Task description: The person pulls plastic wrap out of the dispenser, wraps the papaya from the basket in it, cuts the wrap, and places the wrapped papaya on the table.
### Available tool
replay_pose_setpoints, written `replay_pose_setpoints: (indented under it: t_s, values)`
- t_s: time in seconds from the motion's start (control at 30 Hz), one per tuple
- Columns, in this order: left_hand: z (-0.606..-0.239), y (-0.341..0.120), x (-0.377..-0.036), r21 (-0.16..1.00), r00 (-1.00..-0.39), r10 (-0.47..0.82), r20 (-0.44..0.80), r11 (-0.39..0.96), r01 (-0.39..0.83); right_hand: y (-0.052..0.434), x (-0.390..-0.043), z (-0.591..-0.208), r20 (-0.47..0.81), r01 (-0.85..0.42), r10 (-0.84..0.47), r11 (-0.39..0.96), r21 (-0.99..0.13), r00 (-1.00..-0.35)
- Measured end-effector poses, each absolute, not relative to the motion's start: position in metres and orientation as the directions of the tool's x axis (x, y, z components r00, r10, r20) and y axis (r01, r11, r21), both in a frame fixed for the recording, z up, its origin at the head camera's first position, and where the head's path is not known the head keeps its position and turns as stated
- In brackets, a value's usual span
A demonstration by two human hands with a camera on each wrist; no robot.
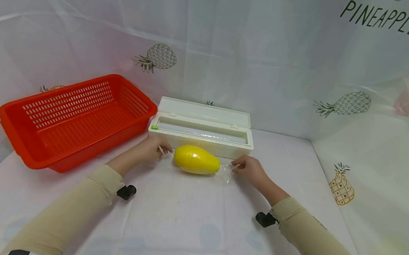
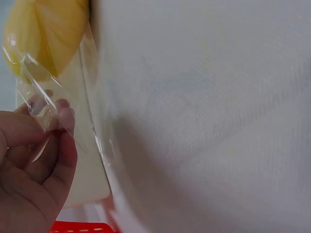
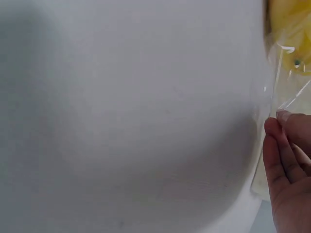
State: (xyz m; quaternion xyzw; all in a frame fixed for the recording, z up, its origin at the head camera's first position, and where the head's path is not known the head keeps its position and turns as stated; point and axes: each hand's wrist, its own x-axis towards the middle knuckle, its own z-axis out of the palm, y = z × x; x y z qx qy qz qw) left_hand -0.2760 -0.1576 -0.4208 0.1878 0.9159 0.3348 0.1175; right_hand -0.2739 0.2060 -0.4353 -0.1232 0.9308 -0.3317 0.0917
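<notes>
A yellow mango-like fruit [image 1: 197,160] lies wrapped in clear plastic wrap [image 2: 48,94] at the middle of the table, in front of the wrap box. On its left side my left hand [image 1: 154,147] pinches one loose end of the film between thumb and fingers. My right hand [image 1: 249,169] pinches the opposite end, to the right of the fruit. In the right wrist view the film [image 3: 286,87] stretches from the fingertips up to the yellow fruit [image 3: 286,24].
Behind the fruit stands a white wrap dispenser box [image 1: 202,144], its lid [image 1: 204,111] raised and a roll inside. A red plastic basket [image 1: 81,127] sits at the left. Pineapple-printed cloth [image 1: 238,62] hangs behind and at the right.
</notes>
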Motion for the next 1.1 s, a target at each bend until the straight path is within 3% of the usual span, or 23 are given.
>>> replay_pose_setpoints:
  t_s: [0.27,0.43,0.63,0.77,0.87,0.97,1.1]
  values:
    - [-0.418,-0.153,-0.268,0.679,-0.892,0.438,-0.108,0.688,0.256,0.207,-0.262,-0.443,-0.034,-0.362,-0.443,0.772,-0.523,-0.896]
    - [-0.416,-0.152,-0.266,0.75,-0.89,0.419,-0.181,0.644,0.151,0.211,-0.252,-0.447,-0.005,-0.504,-0.548,0.774,-0.382,-0.837]
    - [-0.417,-0.152,-0.266,0.77,-0.882,0.428,-0.194,0.624,0.133,0.225,-0.236,-0.445,-0.097,-0.565,-0.6,0.788,-0.244,-0.794]
    - [-0.417,-0.152,-0.265,0.771,-0.879,0.444,-0.172,0.616,0.161,0.234,-0.228,-0.437,-0.151,-0.587,-0.637,0.761,-0.276,-0.756]
    - [-0.417,-0.151,-0.265,0.775,-0.877,0.453,-0.163,0.608,0.17,0.239,-0.227,-0.432,-0.146,-0.551,-0.644,0.733,-0.4,-0.751]
    - [-0.418,-0.149,-0.265,0.777,-0.877,0.442,-0.187,0.613,0.142,0.239,-0.227,-0.428,-0.075,-0.484,-0.594,0.717,-0.502,-0.801]
    - [-0.419,-0.148,-0.264,0.774,-0.878,0.425,-0.22,0.624,0.108,0.223,-0.227,-0.417,0.109,-0.45,-0.465,0.73,-0.514,-0.878]
